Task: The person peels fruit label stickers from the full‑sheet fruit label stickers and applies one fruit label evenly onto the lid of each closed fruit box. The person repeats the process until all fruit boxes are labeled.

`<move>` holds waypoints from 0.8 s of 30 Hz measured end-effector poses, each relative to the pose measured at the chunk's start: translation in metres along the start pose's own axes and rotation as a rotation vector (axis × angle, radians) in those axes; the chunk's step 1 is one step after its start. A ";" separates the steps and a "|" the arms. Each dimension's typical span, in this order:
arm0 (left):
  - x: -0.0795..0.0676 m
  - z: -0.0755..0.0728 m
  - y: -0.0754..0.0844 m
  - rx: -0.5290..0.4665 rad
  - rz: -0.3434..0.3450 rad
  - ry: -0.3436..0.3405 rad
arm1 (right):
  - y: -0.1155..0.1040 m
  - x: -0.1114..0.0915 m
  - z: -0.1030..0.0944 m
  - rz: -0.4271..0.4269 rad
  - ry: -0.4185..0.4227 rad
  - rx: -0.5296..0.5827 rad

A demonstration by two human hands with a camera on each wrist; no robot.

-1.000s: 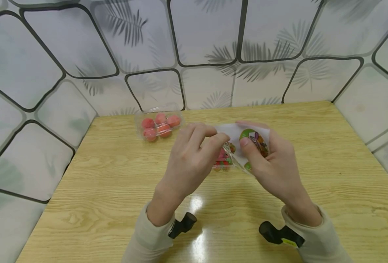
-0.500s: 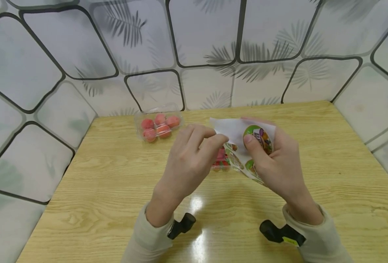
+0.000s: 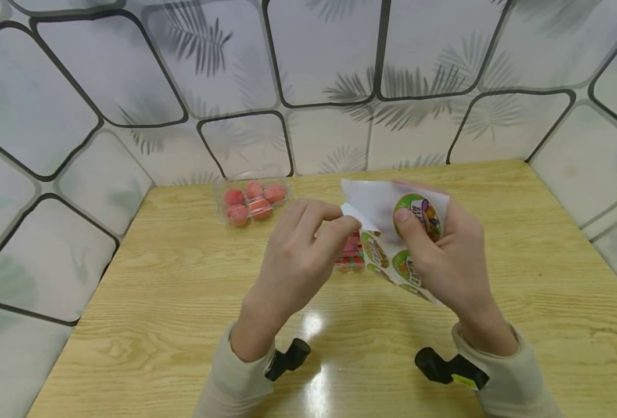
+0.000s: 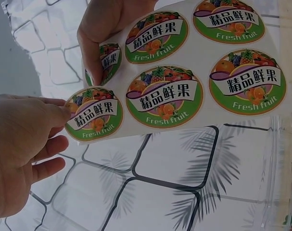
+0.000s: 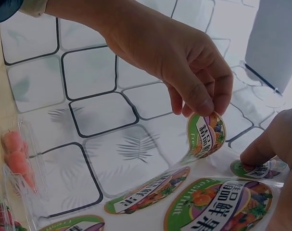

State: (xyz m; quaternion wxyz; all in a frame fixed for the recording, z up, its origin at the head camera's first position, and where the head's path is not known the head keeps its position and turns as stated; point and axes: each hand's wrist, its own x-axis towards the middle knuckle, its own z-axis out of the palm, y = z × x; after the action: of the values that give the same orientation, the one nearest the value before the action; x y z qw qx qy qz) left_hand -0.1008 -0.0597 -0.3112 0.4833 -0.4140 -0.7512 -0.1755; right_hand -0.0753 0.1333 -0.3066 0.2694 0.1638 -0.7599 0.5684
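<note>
My left hand (image 3: 298, 261) pinches the edge of one round "Fresh fruit" sticker (image 5: 206, 134) between thumb and index finger. That sticker bends up from the white sticker sheet (image 3: 373, 194) in the right wrist view. My right hand (image 3: 452, 255) grips the sheet at its right side, thumb pressed over another sticker (image 3: 417, 215). Several green-rimmed stickers with fruit pictures show on the sheet, such as one whole sticker (image 4: 164, 97) in the left wrist view. Both hands hold the sheet raised in front of a clear box of red fruit (image 3: 350, 252), which they partly cover.
At the back left of the wooden table (image 3: 146, 302) stands a clear plastic box (image 3: 287, 188) with several round pinkish-red fruits (image 3: 258, 207). A patterned covering (image 3: 329, 139) rises behind the table. Both wrists carry black camera mounts (image 3: 290, 357).
My right hand has shifted right with the sheet, spreading it away from my left hand, which stays nearly still. More stickers and a pale strip beside the left fingertips now show.
</note>
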 end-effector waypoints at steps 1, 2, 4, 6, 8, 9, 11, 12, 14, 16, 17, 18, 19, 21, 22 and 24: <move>0.000 0.000 0.000 -0.001 -0.001 -0.003 | 0.000 0.000 -0.001 0.000 0.003 0.001; 0.000 0.000 0.000 -0.001 -0.001 -0.003 | 0.000 0.000 -0.001 -0.002 0.005 0.001; 0.001 0.000 0.001 0.000 0.001 -0.004 | 0.001 0.001 -0.002 0.000 0.012 -0.002; 0.001 -0.001 0.001 -0.001 0.002 -0.005 | 0.001 0.001 -0.003 0.001 0.021 -0.003; 0.001 -0.001 0.001 -0.006 0.004 -0.009 | 0.002 0.001 -0.004 0.001 0.033 -0.004; 0.001 -0.001 0.001 -0.009 0.005 -0.012 | 0.002 0.002 -0.005 0.002 0.041 -0.003; 0.001 -0.001 0.001 -0.016 0.005 -0.017 | 0.003 0.002 -0.006 0.000 0.052 -0.004; 0.001 -0.001 0.001 -0.021 0.004 -0.019 | 0.003 0.002 -0.006 0.003 0.057 -0.007; 0.001 -0.001 0.001 -0.024 0.007 -0.018 | 0.003 0.003 -0.007 0.006 0.065 -0.012; 0.001 0.000 0.001 -0.026 0.008 -0.013 | 0.003 0.003 -0.008 0.012 0.070 -0.019; 0.001 0.000 0.001 -0.026 0.009 -0.009 | 0.003 0.003 -0.009 0.012 0.071 -0.021; 0.001 0.000 0.001 -0.024 0.011 -0.005 | 0.003 0.004 -0.009 0.012 0.073 -0.022; 0.001 0.000 0.000 -0.022 0.012 -0.003 | 0.003 0.004 -0.010 0.010 0.075 -0.020; 0.000 0.000 0.000 -0.021 0.010 -0.001 | 0.003 0.005 -0.011 0.007 0.078 -0.010; 0.001 0.000 0.000 -0.019 0.011 0.001 | 0.003 0.006 -0.011 0.004 0.079 -0.007; 0.001 0.000 0.000 -0.018 0.010 0.000 | 0.004 0.007 -0.012 -0.001 0.084 -0.001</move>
State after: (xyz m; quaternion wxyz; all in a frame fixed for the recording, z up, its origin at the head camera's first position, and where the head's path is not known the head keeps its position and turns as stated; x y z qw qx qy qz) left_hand -0.1011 -0.0591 -0.3108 0.4805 -0.4221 -0.7474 -0.1796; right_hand -0.0803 0.1459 -0.3029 0.3014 0.1398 -0.7483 0.5741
